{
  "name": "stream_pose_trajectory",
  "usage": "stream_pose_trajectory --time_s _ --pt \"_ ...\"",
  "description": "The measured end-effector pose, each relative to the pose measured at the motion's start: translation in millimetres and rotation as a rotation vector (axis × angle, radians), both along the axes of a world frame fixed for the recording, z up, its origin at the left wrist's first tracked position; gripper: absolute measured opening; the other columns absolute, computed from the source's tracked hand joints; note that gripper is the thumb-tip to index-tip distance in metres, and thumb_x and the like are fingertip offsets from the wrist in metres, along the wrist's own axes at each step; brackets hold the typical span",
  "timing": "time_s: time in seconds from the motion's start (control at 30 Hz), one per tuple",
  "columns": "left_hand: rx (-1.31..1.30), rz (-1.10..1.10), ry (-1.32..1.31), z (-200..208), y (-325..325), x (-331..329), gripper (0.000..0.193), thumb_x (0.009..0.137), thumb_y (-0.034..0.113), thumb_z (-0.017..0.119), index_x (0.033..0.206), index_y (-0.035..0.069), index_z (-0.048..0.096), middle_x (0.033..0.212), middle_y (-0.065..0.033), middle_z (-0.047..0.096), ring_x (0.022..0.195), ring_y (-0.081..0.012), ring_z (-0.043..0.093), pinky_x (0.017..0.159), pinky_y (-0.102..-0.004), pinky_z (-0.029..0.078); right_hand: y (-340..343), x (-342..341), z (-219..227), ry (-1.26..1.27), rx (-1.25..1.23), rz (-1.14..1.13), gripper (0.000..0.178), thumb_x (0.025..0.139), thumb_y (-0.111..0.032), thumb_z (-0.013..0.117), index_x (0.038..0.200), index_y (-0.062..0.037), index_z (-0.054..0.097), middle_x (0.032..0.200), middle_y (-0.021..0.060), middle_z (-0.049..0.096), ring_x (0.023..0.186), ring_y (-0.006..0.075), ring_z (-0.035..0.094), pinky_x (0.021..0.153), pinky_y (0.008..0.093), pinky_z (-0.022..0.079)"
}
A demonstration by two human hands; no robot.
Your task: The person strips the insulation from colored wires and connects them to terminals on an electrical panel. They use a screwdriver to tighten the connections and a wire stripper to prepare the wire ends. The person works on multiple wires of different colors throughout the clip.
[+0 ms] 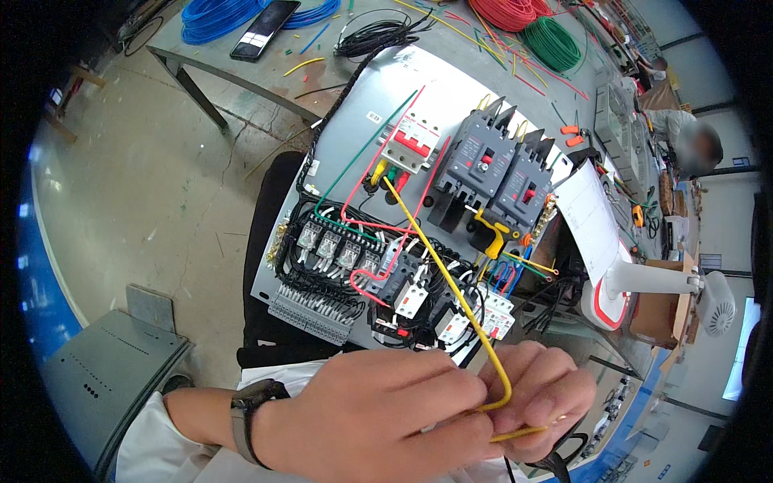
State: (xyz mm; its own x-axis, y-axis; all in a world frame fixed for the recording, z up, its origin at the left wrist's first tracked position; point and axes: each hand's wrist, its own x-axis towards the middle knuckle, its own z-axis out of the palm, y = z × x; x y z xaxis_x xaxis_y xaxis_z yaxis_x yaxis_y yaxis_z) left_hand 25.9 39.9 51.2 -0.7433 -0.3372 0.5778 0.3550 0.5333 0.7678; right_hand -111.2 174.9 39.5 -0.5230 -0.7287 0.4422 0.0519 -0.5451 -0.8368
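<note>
Counter (270, 76) runs along the far side of the mounting panel (346, 133); the panel's far end overlaps it. Paper sheet (592, 217) right of the panel. Wire coils: blue (213, 22) beyond the panel to the left, red (515, 12) and green (551, 44) beyond it to the right. Left hand (378, 410) and right hand (539, 394) together at the panel's near edge, fingers of both closed on the yellow wire (460, 298). Two dark grey moulded-case breakers (479, 157) on the panel's right half. Smartphone (266, 30) left of the panel's far end, by the blue coil. Grey terminal strip (310, 315) at the panel's near-left edge. White miniature breaker (411, 145), red toggle, mid-panel toward the far end. Clear-cased relays (328, 243) on the panel's left. Yellow wire rises from the hands across the panel to the miniature breaker's near side, bent sharply at the fingers; can't tell if it's terminated there.
</note>
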Motion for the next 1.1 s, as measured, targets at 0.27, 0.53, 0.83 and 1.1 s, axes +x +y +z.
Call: stream_pose_trajectory --time_s 0.27,0.53,0.83,1.1 --pt "0.056 -0.130 0.111 -7 2 7 0.027 0.084 0.023 0.092 0.094 0.005 0.075 0.099 -0.0083 0.075 0.077 -0.0232 0.075 0.060 -0.0296 0.061 -1 -33 -14 0.161 0.180 -0.407 0.024 0.110 -0.017 0.061 0.114 0.0056 0.068 0.083 0.0100 0.067 0.068 0.0175 0.062 0.057 0.0298 0.052" --pt "0.250 -0.202 -0.013 -22 -19 17 0.023 0.084 0.023 0.094 0.093 0.006 0.081 0.103 -0.0092 0.077 0.085 -0.0282 0.076 0.071 -0.0377 0.064 -18 -75 -62 0.253 0.870 -0.658 0.018 0.103 -0.011 0.075 0.116 0.0022 0.076 0.097 0.0021 0.074 0.086 0.0069 0.066 0.077 0.0243 0.054" --pt "0.296 -0.133 -0.007 -46 -38 17 0.023 0.090 0.017 0.089 0.093 0.000 0.074 0.098 -0.0150 0.075 0.080 -0.0281 0.074 0.069 -0.0361 0.058 -25 -77 -72 0.237 0.847 -0.620 0.018 0.103 -0.013 0.076 0.112 0.0018 0.076 0.096 0.0043 0.075 0.083 0.0087 0.067 0.077 0.0259 0.056" --pt "0.287 -0.173 -0.013 -48 -32 16 0.021 0.090 0.019 0.090 0.096 0.004 0.076 0.097 -0.0125 0.075 0.080 -0.0285 0.075 0.068 -0.0377 0.060 -39 -79 -60 0.275 0.796 -0.625 0.017 0.102 -0.012 0.077 0.109 0.0024 0.077 0.095 0.0064 0.076 0.083 0.0103 0.069 0.077 0.0276 0.056"
